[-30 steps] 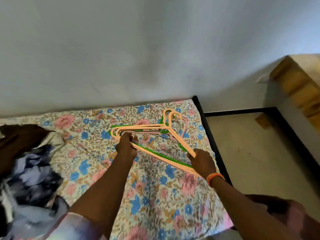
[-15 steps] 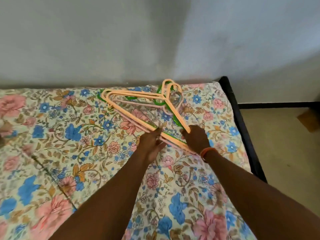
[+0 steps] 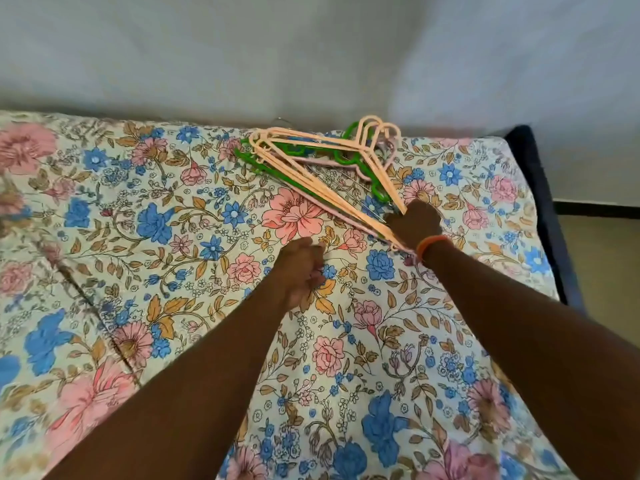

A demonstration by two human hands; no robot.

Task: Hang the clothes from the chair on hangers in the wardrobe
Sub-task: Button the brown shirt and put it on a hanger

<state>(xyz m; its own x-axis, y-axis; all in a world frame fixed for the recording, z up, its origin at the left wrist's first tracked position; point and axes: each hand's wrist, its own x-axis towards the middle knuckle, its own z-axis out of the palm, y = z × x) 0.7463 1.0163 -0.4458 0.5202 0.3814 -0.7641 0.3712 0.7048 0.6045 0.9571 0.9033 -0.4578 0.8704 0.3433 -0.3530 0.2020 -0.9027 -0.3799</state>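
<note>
— Where are the hangers (image 3: 322,168)?
— On the bed (image 3: 138,237), right hand (image 3: 414,225) gripping their near corner; left hand (image 3: 301,271) beside, loosely curled, empty.
— Next?
— Probably pull one free (they look tangled).

bed (image 3: 138,237): floral sheet | on it: hangers (image 3: 311,168) bundle

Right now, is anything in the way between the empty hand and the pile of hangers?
Nothing visible. Only bare floral bedsheet lies between the left hand and the hangers, whose near end the right hand grips.
</note>
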